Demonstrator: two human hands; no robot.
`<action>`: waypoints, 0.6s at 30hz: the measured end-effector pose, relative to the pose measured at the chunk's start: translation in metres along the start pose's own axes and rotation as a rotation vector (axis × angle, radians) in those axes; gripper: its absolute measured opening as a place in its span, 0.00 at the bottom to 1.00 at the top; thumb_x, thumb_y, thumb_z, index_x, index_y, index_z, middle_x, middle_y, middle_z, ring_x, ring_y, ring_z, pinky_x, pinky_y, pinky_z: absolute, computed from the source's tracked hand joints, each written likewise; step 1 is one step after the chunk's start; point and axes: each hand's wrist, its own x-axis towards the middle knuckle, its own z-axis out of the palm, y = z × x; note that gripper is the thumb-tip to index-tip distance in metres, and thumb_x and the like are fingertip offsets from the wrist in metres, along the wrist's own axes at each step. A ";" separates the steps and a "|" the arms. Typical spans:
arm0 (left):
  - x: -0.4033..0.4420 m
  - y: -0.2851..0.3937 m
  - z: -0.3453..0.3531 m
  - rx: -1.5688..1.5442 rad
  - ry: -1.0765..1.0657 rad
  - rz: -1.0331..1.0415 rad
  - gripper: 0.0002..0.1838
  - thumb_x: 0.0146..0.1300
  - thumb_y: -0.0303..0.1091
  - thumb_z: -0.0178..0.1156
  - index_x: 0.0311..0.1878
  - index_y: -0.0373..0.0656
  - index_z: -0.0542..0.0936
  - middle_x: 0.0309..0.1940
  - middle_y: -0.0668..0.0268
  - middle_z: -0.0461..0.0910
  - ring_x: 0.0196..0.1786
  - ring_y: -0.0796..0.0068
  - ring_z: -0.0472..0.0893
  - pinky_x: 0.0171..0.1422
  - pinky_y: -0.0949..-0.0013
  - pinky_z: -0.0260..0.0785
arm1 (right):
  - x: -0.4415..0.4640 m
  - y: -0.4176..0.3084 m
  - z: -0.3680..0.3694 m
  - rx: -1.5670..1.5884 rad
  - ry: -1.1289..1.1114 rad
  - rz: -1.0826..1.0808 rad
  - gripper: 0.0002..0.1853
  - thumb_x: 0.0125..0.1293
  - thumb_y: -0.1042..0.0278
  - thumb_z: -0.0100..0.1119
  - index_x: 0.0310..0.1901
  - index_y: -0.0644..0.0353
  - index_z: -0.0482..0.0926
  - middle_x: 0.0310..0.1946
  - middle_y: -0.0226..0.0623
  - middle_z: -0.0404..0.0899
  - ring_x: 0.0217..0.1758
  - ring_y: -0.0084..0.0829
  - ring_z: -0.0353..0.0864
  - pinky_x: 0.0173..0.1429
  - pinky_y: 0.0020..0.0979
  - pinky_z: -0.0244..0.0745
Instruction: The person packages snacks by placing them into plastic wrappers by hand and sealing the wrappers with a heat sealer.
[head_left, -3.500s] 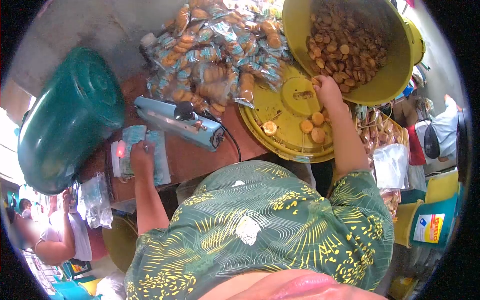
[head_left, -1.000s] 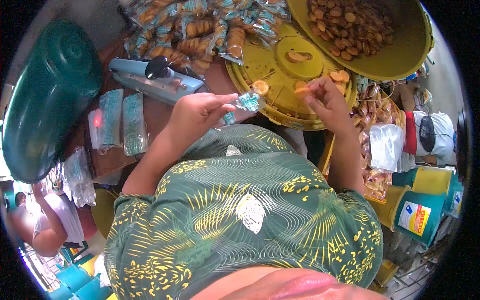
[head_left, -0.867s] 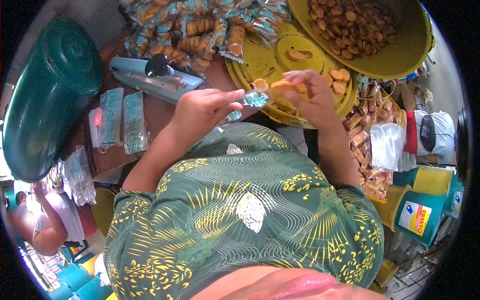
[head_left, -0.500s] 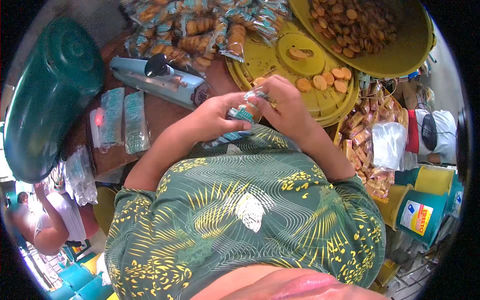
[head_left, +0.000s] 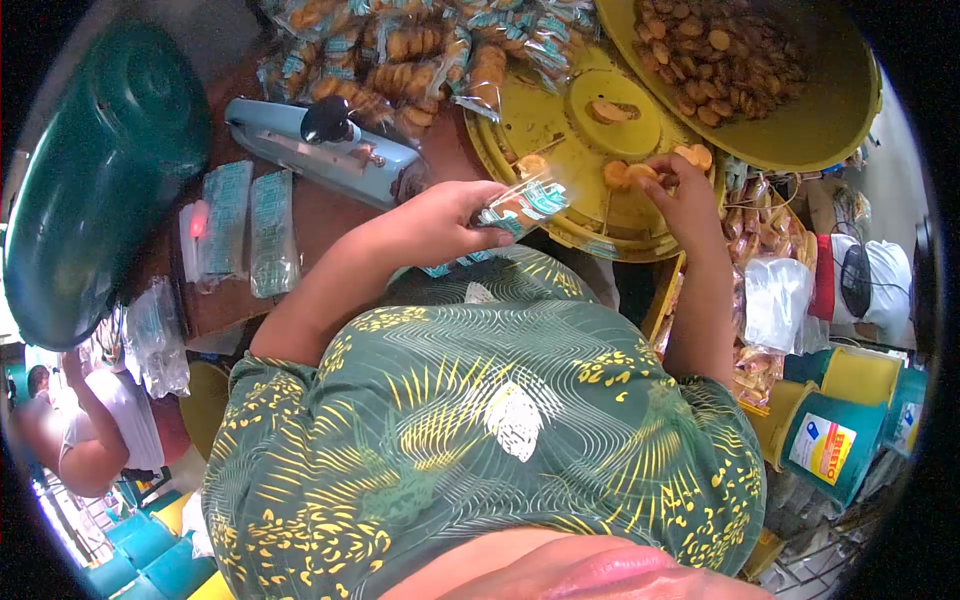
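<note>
Left hand (head_left: 448,220) holds packet (head_left: 532,204); right hand (head_left: 690,203) at cookies (head_left: 617,176)

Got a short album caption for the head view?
Left hand holding a printed packet, right hand at the biscuits on a yellow lid.

I'm in what looks like a small cookie-packing workshop: bagged cookies (head_left: 410,75) heaped at twelve o'clock, a tabletop bag sealer (head_left: 320,160) at ten, a tub (head_left: 835,105) of loose cookies (head_left: 715,50) at two, printed pouches (head_left: 227,218) past nine, buckets (head_left: 830,437) at four.
</note>
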 end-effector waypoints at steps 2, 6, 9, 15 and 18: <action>0.000 0.006 0.001 0.008 -0.014 -0.019 0.24 0.64 0.34 0.68 0.60 0.37 0.76 0.51 0.57 0.83 0.55 0.70 0.81 0.63 0.67 0.69 | -0.006 -0.027 0.004 0.286 0.035 -0.204 0.15 0.60 0.67 0.71 0.46 0.62 0.81 0.43 0.39 0.83 0.48 0.34 0.83 0.54 0.33 0.76; 0.001 0.018 0.002 0.059 -0.034 -0.089 0.25 0.64 0.37 0.69 0.61 0.36 0.75 0.51 0.59 0.83 0.54 0.72 0.80 0.62 0.67 0.70 | -0.018 -0.070 0.009 0.433 -0.092 -0.598 0.12 0.59 0.66 0.71 0.42 0.61 0.82 0.41 0.38 0.84 0.48 0.32 0.83 0.55 0.32 0.75; 0.000 0.004 0.010 -0.168 -0.022 -0.100 0.27 0.64 0.40 0.69 0.62 0.37 0.74 0.50 0.63 0.82 0.52 0.75 0.79 0.61 0.68 0.71 | -0.012 -0.081 0.015 0.507 -0.329 -0.577 0.11 0.60 0.67 0.71 0.40 0.61 0.82 0.40 0.39 0.83 0.49 0.33 0.83 0.56 0.33 0.75; -0.009 0.008 0.015 -0.412 0.056 -0.110 0.30 0.62 0.40 0.72 0.62 0.37 0.72 0.49 0.65 0.80 0.52 0.77 0.78 0.59 0.70 0.70 | -0.012 -0.101 0.050 0.535 -0.153 -0.766 0.11 0.60 0.68 0.70 0.40 0.63 0.80 0.39 0.41 0.82 0.49 0.39 0.82 0.55 0.35 0.76; -0.005 -0.003 0.017 -0.460 0.094 -0.041 0.31 0.61 0.38 0.73 0.62 0.37 0.71 0.49 0.67 0.80 0.52 0.79 0.78 0.59 0.71 0.70 | -0.023 -0.111 0.059 0.586 -0.070 -0.734 0.10 0.63 0.66 0.68 0.41 0.64 0.81 0.40 0.43 0.82 0.49 0.41 0.82 0.55 0.37 0.76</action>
